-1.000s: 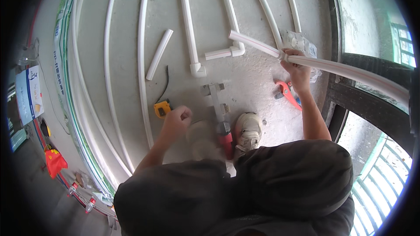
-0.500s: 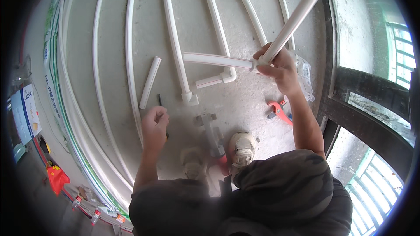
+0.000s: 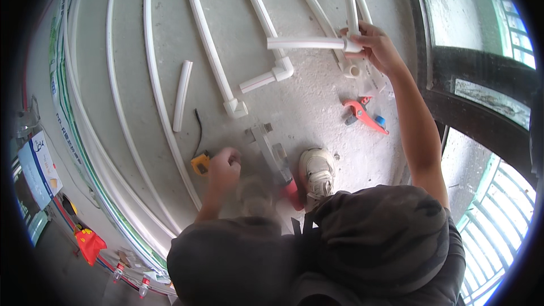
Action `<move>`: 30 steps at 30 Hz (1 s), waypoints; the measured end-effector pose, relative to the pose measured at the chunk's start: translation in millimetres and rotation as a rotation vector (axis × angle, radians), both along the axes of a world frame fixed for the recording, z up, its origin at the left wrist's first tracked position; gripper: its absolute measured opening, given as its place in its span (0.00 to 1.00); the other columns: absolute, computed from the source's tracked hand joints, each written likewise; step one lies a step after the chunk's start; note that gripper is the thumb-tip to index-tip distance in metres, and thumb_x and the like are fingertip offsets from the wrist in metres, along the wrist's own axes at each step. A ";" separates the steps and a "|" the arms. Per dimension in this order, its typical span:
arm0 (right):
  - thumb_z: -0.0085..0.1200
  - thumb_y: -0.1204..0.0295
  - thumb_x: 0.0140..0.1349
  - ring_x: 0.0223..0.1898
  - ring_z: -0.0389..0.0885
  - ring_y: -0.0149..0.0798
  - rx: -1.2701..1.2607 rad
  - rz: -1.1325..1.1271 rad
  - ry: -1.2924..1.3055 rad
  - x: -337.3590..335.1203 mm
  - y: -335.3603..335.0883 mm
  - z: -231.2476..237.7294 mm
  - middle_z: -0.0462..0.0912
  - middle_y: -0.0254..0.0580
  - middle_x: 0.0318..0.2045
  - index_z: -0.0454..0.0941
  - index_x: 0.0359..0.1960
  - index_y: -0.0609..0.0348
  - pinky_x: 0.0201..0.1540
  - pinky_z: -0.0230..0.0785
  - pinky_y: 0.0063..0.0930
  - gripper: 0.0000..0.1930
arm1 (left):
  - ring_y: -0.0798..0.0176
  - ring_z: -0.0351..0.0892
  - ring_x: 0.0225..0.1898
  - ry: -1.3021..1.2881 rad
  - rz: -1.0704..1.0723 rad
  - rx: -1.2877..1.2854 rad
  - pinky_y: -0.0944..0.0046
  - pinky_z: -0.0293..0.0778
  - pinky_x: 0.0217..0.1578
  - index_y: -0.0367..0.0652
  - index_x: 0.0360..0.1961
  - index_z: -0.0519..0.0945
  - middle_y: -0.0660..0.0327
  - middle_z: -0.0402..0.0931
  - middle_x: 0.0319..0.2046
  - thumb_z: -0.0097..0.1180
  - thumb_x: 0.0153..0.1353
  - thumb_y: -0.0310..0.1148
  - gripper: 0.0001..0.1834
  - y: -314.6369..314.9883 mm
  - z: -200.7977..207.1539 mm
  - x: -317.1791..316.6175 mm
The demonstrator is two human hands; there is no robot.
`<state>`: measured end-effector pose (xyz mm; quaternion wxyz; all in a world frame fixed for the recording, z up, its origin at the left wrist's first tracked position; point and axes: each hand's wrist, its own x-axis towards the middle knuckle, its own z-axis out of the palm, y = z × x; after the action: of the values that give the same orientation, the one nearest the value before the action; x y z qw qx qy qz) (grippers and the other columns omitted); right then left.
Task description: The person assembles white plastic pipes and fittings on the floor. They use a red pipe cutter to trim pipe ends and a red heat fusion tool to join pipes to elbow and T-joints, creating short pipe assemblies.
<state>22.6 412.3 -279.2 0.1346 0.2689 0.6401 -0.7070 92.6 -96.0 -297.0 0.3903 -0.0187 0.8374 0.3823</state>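
Observation:
My right hand [image 3: 378, 48] is closed around a white plastic elbow fitting [image 3: 353, 43] at the far right. From it, a long white pipe [image 3: 349, 0] runs away to the upper edge, and a short white pipe [image 3: 306, 43] points left, its free end over another pipe. My left hand [image 3: 224, 170], a little blurred, has its fingers curled in; whatever they may hold is hidden. Just left of it lies a yellow tape measure [image 3: 200, 164] with a black strap. To its right stands a grey pipe-welding tool [image 3: 271, 153] with a red handle [image 3: 291, 192], near my shoes.
Several long white pipes [image 3: 152, 62] lie across the concrete floor, some with elbows [image 3: 235, 107]. A loose short pipe [image 3: 182, 95] lies among them. A red pipe cutter [image 3: 365, 116] rests below my right hand. Dark-framed glass [image 3: 481, 110] borders the right side.
My right hand has moved farther away with the joined pipes, and the long pipe has swung from slanting right to pointing away. My left hand has shifted right, uncovering the tape measure.

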 end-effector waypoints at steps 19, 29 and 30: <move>0.73 0.56 0.58 0.48 0.88 0.54 0.175 0.826 -0.578 232.6 -255.4 49.6 0.88 0.55 0.43 0.83 0.52 0.63 0.53 0.78 0.44 0.27 | 0.72 0.73 0.29 -0.001 0.521 0.400 0.71 0.69 0.32 0.32 0.41 0.85 0.66 0.80 0.30 0.65 0.62 0.22 0.07 -10.8 25.4 20.3; 0.70 0.71 0.60 0.33 0.88 0.36 -0.167 0.651 -0.379 266.2 -276.6 -3.8 0.88 0.42 0.29 0.80 0.42 0.63 0.39 0.80 0.33 0.13 | 0.68 0.81 0.35 -0.165 0.393 0.437 0.69 0.76 0.37 0.32 0.48 0.84 0.60 0.84 0.37 0.63 0.63 0.24 0.13 -27.7 18.9 24.1; 0.68 0.73 0.61 0.33 0.88 0.37 -0.207 0.610 -0.373 269.2 -275.6 0.3 0.88 0.42 0.29 0.80 0.42 0.63 0.40 0.80 0.33 0.12 | 0.67 0.82 0.36 -0.162 0.345 0.413 0.68 0.77 0.39 0.31 0.50 0.83 0.59 0.84 0.39 0.63 0.64 0.25 0.15 -29.6 15.9 33.7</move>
<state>291.8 136.7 -279.0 0.4797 0.1749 0.5802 -0.6345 126.3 -125.6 -281.2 0.3806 -0.1117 0.6924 0.6027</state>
